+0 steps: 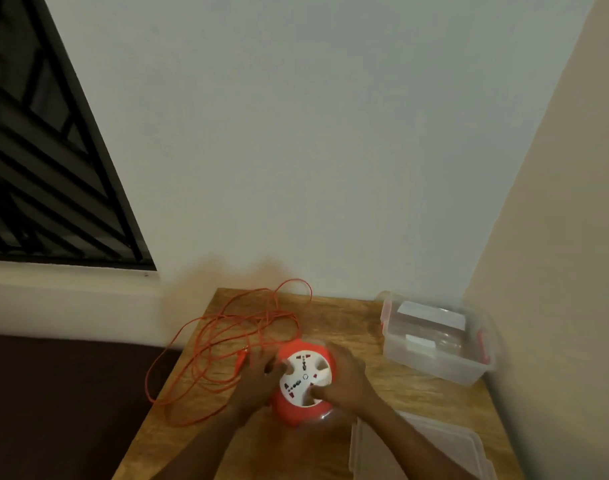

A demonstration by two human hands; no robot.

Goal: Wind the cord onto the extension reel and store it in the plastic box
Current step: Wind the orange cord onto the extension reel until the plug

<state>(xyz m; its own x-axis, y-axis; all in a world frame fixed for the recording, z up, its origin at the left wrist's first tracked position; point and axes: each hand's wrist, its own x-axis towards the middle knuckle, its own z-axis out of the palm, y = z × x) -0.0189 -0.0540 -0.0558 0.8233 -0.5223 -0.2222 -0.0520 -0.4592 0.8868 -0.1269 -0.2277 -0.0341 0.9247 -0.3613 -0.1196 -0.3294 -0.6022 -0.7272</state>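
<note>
wooden table (334, 455) in the corner, grain showing, with 4 things sitting right on it: the orange and white extension reel (304, 381) near the middle, its orange cord (223, 344) sprawled loose to the left with loops hanging past the table edge, a clear plastic box (434, 337) at the back right, and the box's clear lid (420, 448) flat at the front right

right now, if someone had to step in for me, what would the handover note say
Left hand and right hand both grip the reel on the table, fingers in its white face.
Cord: most lies loose to the reel's left, some hanging over the table edge.
Box: open, back right, something white inside. Lid lies flat at front right.
Done: lid off.
Left: wind the cord, put the reel in the box.
</note>
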